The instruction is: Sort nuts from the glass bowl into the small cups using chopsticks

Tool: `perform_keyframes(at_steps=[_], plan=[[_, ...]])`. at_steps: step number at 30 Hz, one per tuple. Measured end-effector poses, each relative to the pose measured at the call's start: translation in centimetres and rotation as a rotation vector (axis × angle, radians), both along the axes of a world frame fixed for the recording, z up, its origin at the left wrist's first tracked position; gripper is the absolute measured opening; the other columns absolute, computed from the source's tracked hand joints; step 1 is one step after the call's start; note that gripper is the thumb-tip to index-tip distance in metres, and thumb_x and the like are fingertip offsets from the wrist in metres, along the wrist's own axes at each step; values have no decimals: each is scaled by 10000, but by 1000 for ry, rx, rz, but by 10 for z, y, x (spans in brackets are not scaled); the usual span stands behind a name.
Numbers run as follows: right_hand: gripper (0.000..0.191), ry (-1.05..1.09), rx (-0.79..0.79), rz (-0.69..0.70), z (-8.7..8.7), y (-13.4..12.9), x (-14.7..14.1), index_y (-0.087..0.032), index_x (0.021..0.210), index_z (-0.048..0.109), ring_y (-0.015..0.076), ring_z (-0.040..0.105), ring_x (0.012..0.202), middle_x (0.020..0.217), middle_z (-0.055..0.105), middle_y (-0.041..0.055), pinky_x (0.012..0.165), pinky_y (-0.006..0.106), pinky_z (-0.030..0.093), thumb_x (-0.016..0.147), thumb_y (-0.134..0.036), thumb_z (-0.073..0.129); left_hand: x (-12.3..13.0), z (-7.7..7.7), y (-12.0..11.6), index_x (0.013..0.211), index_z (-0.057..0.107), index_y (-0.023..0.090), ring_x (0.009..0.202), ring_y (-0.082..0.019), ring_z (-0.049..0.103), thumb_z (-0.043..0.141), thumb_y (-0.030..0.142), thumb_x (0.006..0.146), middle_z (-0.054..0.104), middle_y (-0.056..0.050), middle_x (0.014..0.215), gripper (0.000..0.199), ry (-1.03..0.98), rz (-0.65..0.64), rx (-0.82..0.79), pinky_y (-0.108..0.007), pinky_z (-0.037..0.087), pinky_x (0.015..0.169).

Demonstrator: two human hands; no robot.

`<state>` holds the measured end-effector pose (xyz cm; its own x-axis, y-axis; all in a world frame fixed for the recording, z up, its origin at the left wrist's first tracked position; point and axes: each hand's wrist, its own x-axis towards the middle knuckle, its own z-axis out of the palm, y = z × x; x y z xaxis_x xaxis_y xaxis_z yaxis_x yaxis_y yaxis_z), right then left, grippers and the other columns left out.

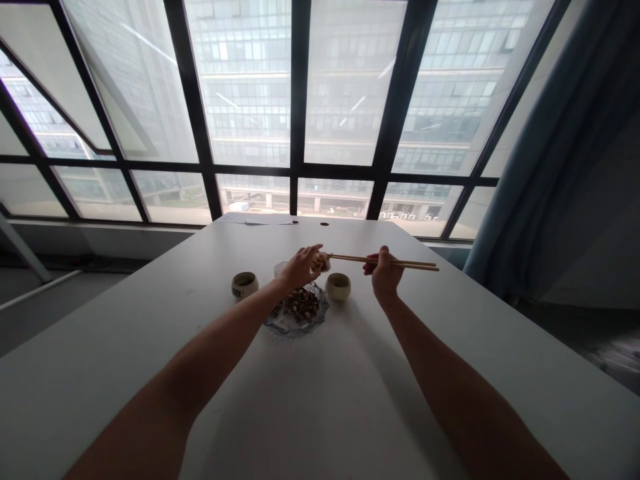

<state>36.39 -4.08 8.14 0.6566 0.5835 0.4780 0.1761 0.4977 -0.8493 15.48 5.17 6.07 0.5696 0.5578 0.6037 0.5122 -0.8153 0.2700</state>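
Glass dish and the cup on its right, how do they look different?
The dish is wide and low, but the cup is small and round. The dish is see-through with a zigzaggy rim; the cup is pale and solid with a smooth rim. Both stand on the white table.

pale grey-white worktop (200, 353), cream cups (339, 287) (245, 285), left one with dark character markings, clear faceted glass dish (295, 328), mixed brown and dark red-brown pieces (303, 305) in it, light tan chopsticks (410, 265), black window frames (300, 87), dusty blue curtain (530, 153)
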Motion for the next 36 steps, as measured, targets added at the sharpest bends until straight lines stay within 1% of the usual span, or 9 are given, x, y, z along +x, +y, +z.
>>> perform_keyframes(at_steps=[2,6,13,16,18,23,26,31,36], plan=[[586,-49,-9,37,-1,0,-2,-185,638,602,122,522,356,442,576,6,389,241,436,884,-703,479,0,-1,1,1455,376,209,1260,-327,559,730,172,744,609,-134,1341,795,-12,-3,-4,-497,493,1050],[602,-224,-94,224,-3,1,-8,-158,720,666,147,612,465,540,659,40,486,262,510,787,-753,603,0,-1,0,1448,382,200,1227,-322,591,773,221,732,649,-140,1285,816,-21,6,-25,-493,498,1040],[614,-198,-29,127,7,-6,-19,-171,670,645,130,565,413,483,616,23,442,250,476,845,-747,526,6,-1,2,1443,407,173,1164,-332,653,793,308,736,685,-174,1243,817,79,103,-197,-436,543,951],[616,-173,-27,172,13,-11,-25,-185,600,614,118,507,352,420,569,16,383,242,418,853,-738,514,3,1,4,1416,454,185,1119,-363,676,780,377,744,716,-169,1183,772,140,161,-251,-463,543,925],[630,-197,-51,243,15,-14,-30,-194,562,600,114,476,325,385,537,13,358,240,385,845,-748,507,-5,4,3,1394,482,189,1161,-379,653,759,440,757,704,-173,1222,738,171,173,-236,-498,511,977],[647,-281,-121,421,18,-20,-43,-200,530,593,111,441,298,360,519,12,324,238,345,795,-788,542,-56,10,-6,1315,569,178,1277,-337,585,577,402,896,640,-151,1356,475,173,131,-98,-541,340,1160],[659,-343,-139,462,19,-22,-46,-192,536,608,107,446,304,366,522,10,328,231,343,790,-797,548,-102,6,-14,1233,623,179,1210,-322,618,525,408,926,687,-138,1262,396,84,207,-6,-545,373,1137],[661,-479,-184,467,16,-20,-47,-181,570,629,112,490,338,390,543,11,355,220,365,814,-788,536,-163,-18,-27,1193,617,202,1201,-331,605,533,477,912,677,-134,1252,402,-56,372,16,-524,455,1066],[679,-542,-242,493,14,-22,-48,-179,576,631,112,495,331,394,552,12,353,218,371,797,-812,525,-181,-48,-38,1283,544,190,1193,-325,607,587,567,868,645,-159,1282,562,-157,423,-58,-496,495,1031]])
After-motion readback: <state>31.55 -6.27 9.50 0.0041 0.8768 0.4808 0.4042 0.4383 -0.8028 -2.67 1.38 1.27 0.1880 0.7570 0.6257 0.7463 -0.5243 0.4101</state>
